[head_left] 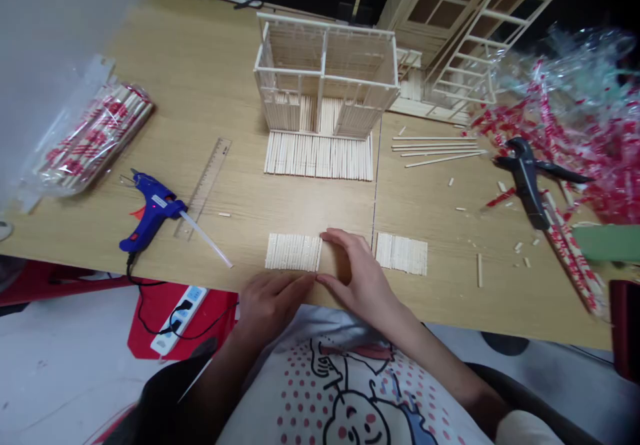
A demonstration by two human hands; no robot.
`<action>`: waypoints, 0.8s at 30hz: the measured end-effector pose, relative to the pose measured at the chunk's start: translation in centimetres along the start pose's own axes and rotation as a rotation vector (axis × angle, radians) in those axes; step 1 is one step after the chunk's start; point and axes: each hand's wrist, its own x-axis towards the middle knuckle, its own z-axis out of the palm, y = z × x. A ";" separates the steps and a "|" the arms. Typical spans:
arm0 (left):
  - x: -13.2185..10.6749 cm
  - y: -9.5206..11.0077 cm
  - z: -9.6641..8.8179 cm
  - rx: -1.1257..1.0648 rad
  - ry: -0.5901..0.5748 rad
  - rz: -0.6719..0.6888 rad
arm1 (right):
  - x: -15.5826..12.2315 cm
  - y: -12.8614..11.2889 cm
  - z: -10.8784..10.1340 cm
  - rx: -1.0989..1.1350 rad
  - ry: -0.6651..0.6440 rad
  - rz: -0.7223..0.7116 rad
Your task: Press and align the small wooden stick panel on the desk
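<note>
Cartoon-print shirt [345, 392] below, my left hand [270, 305] and right hand [357, 275] lie open on the wooden tabletop [440, 245], gripping nothing, fingertips at the stick panel [293, 252]; light, flat pressure keeps its edge square.

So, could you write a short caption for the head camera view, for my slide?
Left hand and right hand beside a wooden stick panel, blue glue gun nearby.

A wooden tabletop [245, 192] carries a blue glue gun [150, 208], a ruler [203, 188], bagged chopsticks [95, 135] and flat stick panels [293, 252].
</note>
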 end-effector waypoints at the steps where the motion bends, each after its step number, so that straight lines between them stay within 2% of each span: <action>1: 0.0 0.0 0.0 0.000 0.002 -0.001 | 0.0 0.0 0.0 0.001 0.000 0.000; 24: 0.1 0.0 0.2 0.019 0.020 -0.009 | 0.1 -0.1 -0.1 -0.004 -0.012 -0.018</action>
